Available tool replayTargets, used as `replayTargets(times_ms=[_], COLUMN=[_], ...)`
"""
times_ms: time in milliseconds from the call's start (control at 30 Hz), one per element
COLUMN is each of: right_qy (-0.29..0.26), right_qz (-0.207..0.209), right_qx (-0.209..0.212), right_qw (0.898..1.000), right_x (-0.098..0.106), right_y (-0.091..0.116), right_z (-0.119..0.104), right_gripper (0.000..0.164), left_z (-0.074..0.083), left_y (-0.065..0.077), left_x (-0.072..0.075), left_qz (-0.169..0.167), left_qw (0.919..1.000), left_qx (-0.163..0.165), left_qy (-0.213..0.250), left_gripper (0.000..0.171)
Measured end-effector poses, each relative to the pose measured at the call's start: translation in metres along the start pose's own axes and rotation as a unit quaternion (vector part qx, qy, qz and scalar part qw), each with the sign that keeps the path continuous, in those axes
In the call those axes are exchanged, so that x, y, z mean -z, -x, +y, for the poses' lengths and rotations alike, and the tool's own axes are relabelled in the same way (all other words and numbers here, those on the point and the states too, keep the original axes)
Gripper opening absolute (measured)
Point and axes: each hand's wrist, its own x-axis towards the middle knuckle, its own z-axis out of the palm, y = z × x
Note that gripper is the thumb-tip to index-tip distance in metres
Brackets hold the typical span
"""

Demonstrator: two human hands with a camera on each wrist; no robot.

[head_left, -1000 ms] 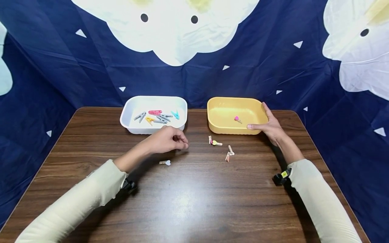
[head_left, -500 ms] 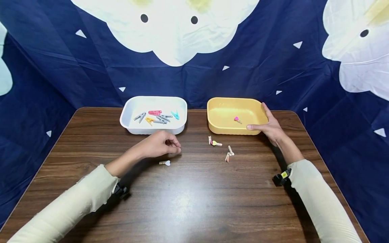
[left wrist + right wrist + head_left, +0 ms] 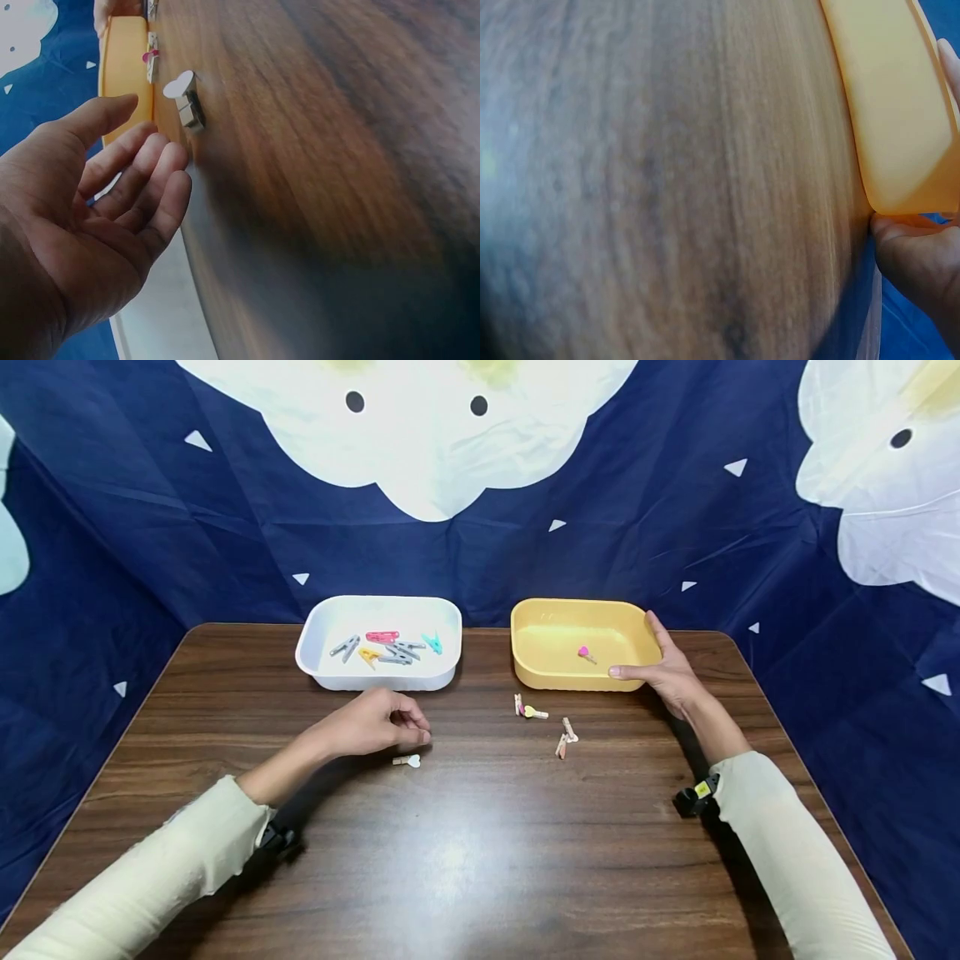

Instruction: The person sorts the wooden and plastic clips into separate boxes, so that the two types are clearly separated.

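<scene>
My left hand (image 3: pixel 372 723) hovers low over the table with its fingers loosely curled and nothing between them, as the left wrist view also shows. Just in front of its fingertips lies a small wooden clothespin with a white heart (image 3: pixel 407 762). My right hand (image 3: pixel 670 678) holds the right end of a yellow plastic tray (image 3: pixel 555 680), thumb over the front rim and fingers along the end wall. One clothespin with a pink heart (image 3: pixel 584 652) lies inside that tray. Between the hands lie more small clothespins, among them one with a yellow heart (image 3: pixel 534 712) and a crossed pair (image 3: pixel 567 737).
A white plastic tray (image 3: pixel 322 677) stands at the back left, holding several plastic clothespins (image 3: pixel 396 653) in grey, red, yellow and blue. Both trays stand near the brown wooden table's (image 3: pixel 480 877) back edge, before a dark blue cloth (image 3: pixel 480 568).
My left hand has drawn back leftward and slightly toward me, closer to the white-heart clothespin. My right hand and the yellow tray have stayed in place.
</scene>
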Motion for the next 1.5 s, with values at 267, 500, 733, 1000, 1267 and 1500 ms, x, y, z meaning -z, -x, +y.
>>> replayTargets(times_ms=[267,500,733,1000,1267,1500], right_qy=[-0.005,-0.001,0.001,0.003,0.006,0.011], right_qz=[0.000,0.002,0.001,0.001,0.002,0.002], right_qx=[-0.003,-0.001,-0.002,-0.001,0.002,0.003], right_qw=[1.000,1.000,1.000,1.000,1.000,1.000], right_x=[0.000,0.000,0.000,0.000,0.001,0.001], right_y=[-0.001,0.001,0.002,0.002,0.002,0.001], right_z=[-0.002,-0.001,0.000,-0.001,0.000,0.001], right_gripper=[0.139,0.139,0.139,0.139,0.138,0.138], left_z=[-0.006,-0.011,-0.017,-0.018,-0.019,-0.015], left_y=[0.010,0.018,0.025,0.032,0.033,0.034], left_x=[0.004,0.007,0.009,0.010,0.006,0.005], left_qz=[-0.002,-0.009,-0.019,-0.037,-0.041,-0.043], left_qw=[0.9998,0.9990,0.9988,0.9983,0.9984,0.9978], left_qx=[0.019,0.037,0.038,0.045,0.036,0.048], left_qy=[-0.007,-0.024,-0.022,0.009,0.016,0.016], left_gripper=[0.007,0.005,0.009,0.025,0.025,0.019])
